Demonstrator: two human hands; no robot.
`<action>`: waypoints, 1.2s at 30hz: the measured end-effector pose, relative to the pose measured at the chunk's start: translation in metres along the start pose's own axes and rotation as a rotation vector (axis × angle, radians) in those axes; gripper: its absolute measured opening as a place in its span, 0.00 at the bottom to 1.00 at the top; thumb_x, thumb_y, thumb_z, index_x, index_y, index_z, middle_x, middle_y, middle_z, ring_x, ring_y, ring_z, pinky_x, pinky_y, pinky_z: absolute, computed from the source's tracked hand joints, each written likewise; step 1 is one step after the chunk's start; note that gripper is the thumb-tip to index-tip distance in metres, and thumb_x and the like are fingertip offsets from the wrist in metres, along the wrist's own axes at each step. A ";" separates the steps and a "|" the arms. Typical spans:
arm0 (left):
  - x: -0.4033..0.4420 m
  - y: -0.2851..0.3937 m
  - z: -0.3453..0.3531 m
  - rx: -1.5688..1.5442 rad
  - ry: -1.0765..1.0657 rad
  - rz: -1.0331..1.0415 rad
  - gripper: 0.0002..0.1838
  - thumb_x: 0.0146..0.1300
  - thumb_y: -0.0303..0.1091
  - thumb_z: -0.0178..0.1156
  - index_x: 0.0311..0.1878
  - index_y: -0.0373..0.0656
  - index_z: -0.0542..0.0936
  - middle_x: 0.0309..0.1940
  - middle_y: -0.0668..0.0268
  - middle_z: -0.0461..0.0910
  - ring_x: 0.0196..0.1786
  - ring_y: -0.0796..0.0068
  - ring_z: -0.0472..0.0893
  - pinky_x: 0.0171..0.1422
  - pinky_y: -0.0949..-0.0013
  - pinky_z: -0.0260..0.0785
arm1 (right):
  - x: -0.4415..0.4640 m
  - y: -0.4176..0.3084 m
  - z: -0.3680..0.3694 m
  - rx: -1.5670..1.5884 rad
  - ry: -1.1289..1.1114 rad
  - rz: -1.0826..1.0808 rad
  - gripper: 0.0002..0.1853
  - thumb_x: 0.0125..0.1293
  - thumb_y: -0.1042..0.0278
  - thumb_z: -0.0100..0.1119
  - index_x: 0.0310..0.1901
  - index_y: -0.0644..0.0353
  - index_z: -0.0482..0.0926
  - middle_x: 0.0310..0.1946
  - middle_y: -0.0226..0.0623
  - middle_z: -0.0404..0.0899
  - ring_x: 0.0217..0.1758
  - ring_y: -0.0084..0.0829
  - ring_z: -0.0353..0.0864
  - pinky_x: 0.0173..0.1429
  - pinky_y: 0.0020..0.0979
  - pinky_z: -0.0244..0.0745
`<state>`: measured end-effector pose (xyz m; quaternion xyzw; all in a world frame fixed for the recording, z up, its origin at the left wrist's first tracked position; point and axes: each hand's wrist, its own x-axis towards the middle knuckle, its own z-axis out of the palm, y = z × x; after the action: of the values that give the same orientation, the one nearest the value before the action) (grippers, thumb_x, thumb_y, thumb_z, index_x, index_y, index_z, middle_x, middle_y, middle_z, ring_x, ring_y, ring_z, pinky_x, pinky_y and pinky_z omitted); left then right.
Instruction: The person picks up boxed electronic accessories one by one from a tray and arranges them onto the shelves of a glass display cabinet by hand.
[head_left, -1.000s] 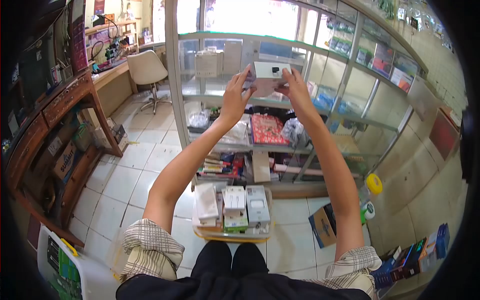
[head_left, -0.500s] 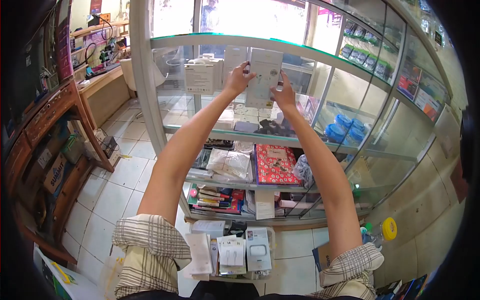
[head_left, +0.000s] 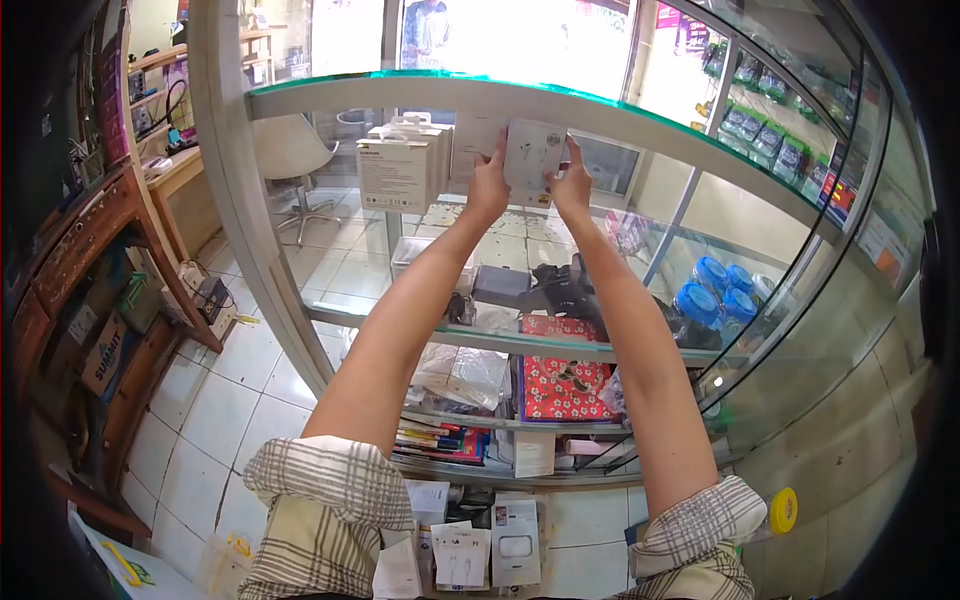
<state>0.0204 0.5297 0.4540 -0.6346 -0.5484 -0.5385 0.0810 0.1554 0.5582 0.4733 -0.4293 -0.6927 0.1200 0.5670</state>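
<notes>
One white, upright, printed box (head_left: 531,160)

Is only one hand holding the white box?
No, the left hand and right hand hold the white box at opposite sides.

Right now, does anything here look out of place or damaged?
Slightly: near the left sleeve, a white box lies askew while another box sits straight; the wooden desk looks scuffed. The held box shows no clear damage.
</notes>
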 end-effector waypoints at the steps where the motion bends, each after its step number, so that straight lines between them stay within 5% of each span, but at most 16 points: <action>1: 0.002 -0.002 0.003 -0.001 0.004 -0.001 0.50 0.39 0.15 0.56 0.65 0.61 0.46 0.42 0.43 0.67 0.44 0.44 0.72 0.48 0.57 0.66 | 0.001 0.002 0.002 -0.019 0.014 -0.010 0.34 0.47 0.78 0.56 0.58 0.50 0.58 0.33 0.46 0.73 0.38 0.44 0.75 0.43 0.40 0.68; 7: -0.001 -0.002 -0.002 -0.009 -0.038 -0.006 0.48 0.42 0.16 0.53 0.65 0.63 0.46 0.40 0.45 0.67 0.41 0.46 0.73 0.46 0.56 0.67 | -0.001 0.002 0.005 -0.001 0.018 -0.001 0.29 0.49 0.78 0.54 0.55 0.54 0.60 0.32 0.48 0.72 0.38 0.47 0.74 0.41 0.42 0.67; 9: -0.002 0.003 -0.006 0.008 -0.081 -0.056 0.46 0.43 0.19 0.57 0.65 0.56 0.48 0.43 0.48 0.68 0.45 0.51 0.72 0.49 0.59 0.65 | -0.003 0.001 0.005 -0.014 0.031 -0.018 0.29 0.49 0.78 0.53 0.55 0.55 0.60 0.33 0.48 0.72 0.38 0.47 0.74 0.41 0.42 0.67; 19: -0.005 0.008 0.004 0.001 -0.090 -0.096 0.42 0.47 0.23 0.55 0.65 0.57 0.47 0.42 0.44 0.68 0.45 0.46 0.71 0.49 0.56 0.64 | 0.002 0.014 0.001 -0.115 0.046 -0.075 0.33 0.49 0.74 0.56 0.59 0.50 0.57 0.38 0.50 0.72 0.43 0.46 0.73 0.46 0.40 0.67; 21: -0.005 0.003 0.007 0.086 -0.152 -0.082 0.43 0.47 0.25 0.56 0.65 0.49 0.44 0.43 0.37 0.66 0.45 0.41 0.70 0.51 0.55 0.62 | -0.001 0.014 -0.001 -0.098 0.027 -0.085 0.36 0.48 0.72 0.60 0.60 0.48 0.56 0.38 0.47 0.73 0.42 0.42 0.73 0.46 0.38 0.66; 27: -0.022 0.026 -0.008 0.031 -0.174 -0.290 0.45 0.47 0.34 0.60 0.62 0.32 0.42 0.47 0.33 0.60 0.50 0.40 0.66 0.54 0.53 0.60 | -0.029 -0.012 -0.020 -0.159 -0.043 0.139 0.34 0.52 0.60 0.57 0.60 0.58 0.54 0.46 0.52 0.68 0.53 0.51 0.65 0.55 0.40 0.61; 29: -0.037 0.039 -0.023 0.038 -0.174 -0.230 0.44 0.46 0.36 0.61 0.60 0.30 0.45 0.47 0.34 0.60 0.51 0.40 0.65 0.55 0.54 0.59 | -0.042 -0.030 -0.039 -0.127 -0.031 0.086 0.35 0.51 0.61 0.58 0.57 0.67 0.54 0.49 0.63 0.60 0.55 0.55 0.61 0.57 0.42 0.59; 31: -0.058 0.060 -0.041 0.036 -0.187 -0.172 0.44 0.45 0.38 0.62 0.59 0.28 0.48 0.47 0.35 0.61 0.51 0.41 0.65 0.56 0.55 0.59 | -0.056 -0.032 -0.048 -0.143 0.061 -0.174 0.29 0.50 0.62 0.57 0.52 0.66 0.61 0.48 0.61 0.60 0.54 0.53 0.61 0.57 0.42 0.57; 36: -0.139 0.109 -0.087 -0.135 -0.060 -0.037 0.36 0.45 0.37 0.61 0.55 0.30 0.58 0.45 0.43 0.66 0.48 0.46 0.67 0.54 0.58 0.60 | -0.134 -0.079 -0.087 -0.094 0.200 -0.145 0.17 0.50 0.68 0.54 0.43 0.63 0.70 0.45 0.53 0.64 0.51 0.48 0.61 0.55 0.41 0.57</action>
<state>0.0795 0.3431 0.4351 -0.6442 -0.5247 -0.5563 0.0117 0.1950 0.3847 0.4619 -0.4141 -0.6669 0.0025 0.6195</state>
